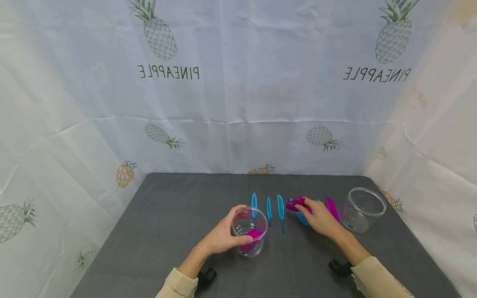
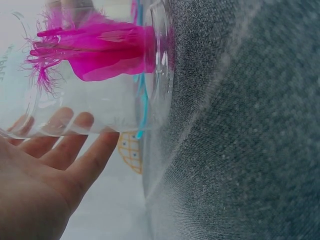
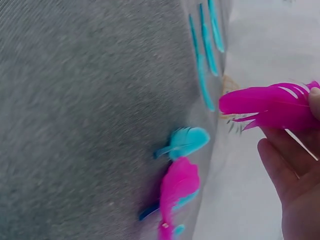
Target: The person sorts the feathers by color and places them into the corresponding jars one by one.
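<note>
A clear jar (image 1: 257,225) is gripped by my left hand (image 1: 220,236), thumb on the near side and fingers around the far side. Magenta feathers (image 2: 107,50) stand inside it. The jar is roughly upright, its base at the tabletop. My right hand (image 1: 319,218) pinches a magenta feather (image 3: 272,106) above the table, to the right of the jar. Several blue feathers (image 1: 280,207) lie in a row between the hands. Under and beside the right hand lie more blue feathers (image 3: 187,142) and another magenta feather (image 3: 179,182).
A second clear jar (image 1: 363,209) stands at the right side of the dark grey table (image 1: 179,207). A white curtain (image 1: 238,95) with pineapple prints hangs behind the table and along both sides.
</note>
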